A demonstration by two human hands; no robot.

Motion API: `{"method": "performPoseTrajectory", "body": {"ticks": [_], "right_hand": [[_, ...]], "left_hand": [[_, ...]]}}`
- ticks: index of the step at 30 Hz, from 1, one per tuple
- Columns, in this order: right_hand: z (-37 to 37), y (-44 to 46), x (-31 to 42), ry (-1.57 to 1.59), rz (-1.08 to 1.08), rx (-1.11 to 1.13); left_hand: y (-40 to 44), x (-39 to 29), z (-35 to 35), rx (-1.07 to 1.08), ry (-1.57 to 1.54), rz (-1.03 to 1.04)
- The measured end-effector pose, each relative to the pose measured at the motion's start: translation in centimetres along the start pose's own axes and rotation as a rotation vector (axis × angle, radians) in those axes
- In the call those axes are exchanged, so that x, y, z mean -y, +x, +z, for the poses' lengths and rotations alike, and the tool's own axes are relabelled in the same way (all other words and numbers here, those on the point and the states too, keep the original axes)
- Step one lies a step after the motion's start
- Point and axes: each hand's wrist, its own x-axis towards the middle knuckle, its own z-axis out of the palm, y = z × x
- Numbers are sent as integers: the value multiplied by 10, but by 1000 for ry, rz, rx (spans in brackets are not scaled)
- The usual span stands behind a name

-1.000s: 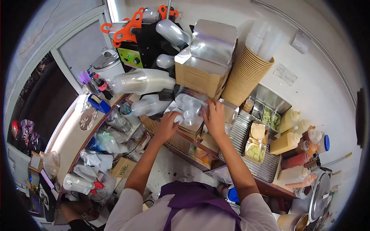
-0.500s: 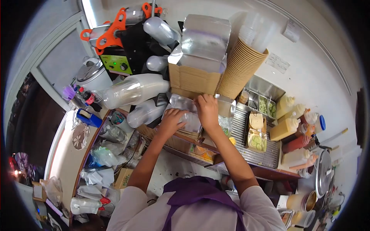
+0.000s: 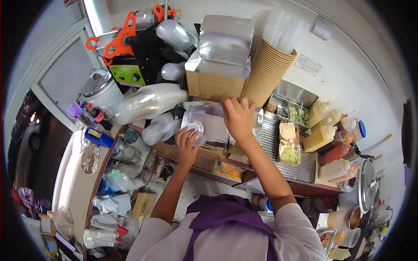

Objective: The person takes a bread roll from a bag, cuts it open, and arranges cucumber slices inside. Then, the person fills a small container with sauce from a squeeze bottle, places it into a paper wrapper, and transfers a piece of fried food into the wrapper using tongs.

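White wall (image 3: 352,65) beyond, left hand (image 3: 186,144) part-open, touching clear plastic cup (image 3: 198,127), right hand (image 3: 238,117) curled, hold unclear.

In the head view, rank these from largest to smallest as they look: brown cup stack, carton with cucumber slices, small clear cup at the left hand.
1. Brown cup stack
2. Carton with cucumber slices
3. Small clear cup, partly hidden by the left hand
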Motion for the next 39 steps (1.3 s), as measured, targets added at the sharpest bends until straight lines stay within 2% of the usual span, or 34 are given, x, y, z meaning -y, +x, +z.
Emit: {"method": "performPoseTrajectory", "body": {"ticks": [4, 7, 11, 12, 15, 17, 19, 21, 23, 25, 28, 31, 34, 35, 37, 39], "right_hand": [[-58, 17, -5, 28, 182, -145], [-103, 16, -29, 62, 337, -250], [-164, -7, -74, 24, 539, -255], [-173, -15, -81, 34, 595, -221], [-171, -48, -103, 60, 683, -85], [-165, -63, -105, 93, 761, -19], [-160, -72, -110, 57, 745, 73], [-161, -72, -108, 60, 693, 94], [-162, -68, -99, 79, 650, 112], [-169, -58, -92, 117, 602, 130], [-180, -46, -85, 222, 626, 198], [-194, -47, -85, 261, 618, 305], [-220, -59, -111, 191, 617, 284], [-233, -68, -122, 161, 636, 265], [-258, -93, -156, 99, 635, 126], [-289, -120, -190, 3, 663, 151]], "left_hand": [[3, -15, 0, -252, -96, -105], [14, -25, 21, -358, -38, -79], [31, -19, 45, 486, 199, -70], [25, -17, 49, 610, 178, -137], [25, -26, 43, 537, 66, -166], [46, -66, 26, 445, -112, -174], [51, -108, 17, 413, -307, -144], [74, -156, 10, 782, -560, 70], [82, -194, 23, 816, -557, 169], [65, -198, 56, 791, -610, 237], [50, -189, 65, 994, -509, 225], [54, -180, 48, 1194, -754, 22], [72, -162, 14, 761, -830, -126], [74, -136, 9, 614, -687, -132], [72, -87, 9, 306, -776, -576], [50, -16, 34, 296, -337, -545]]}}
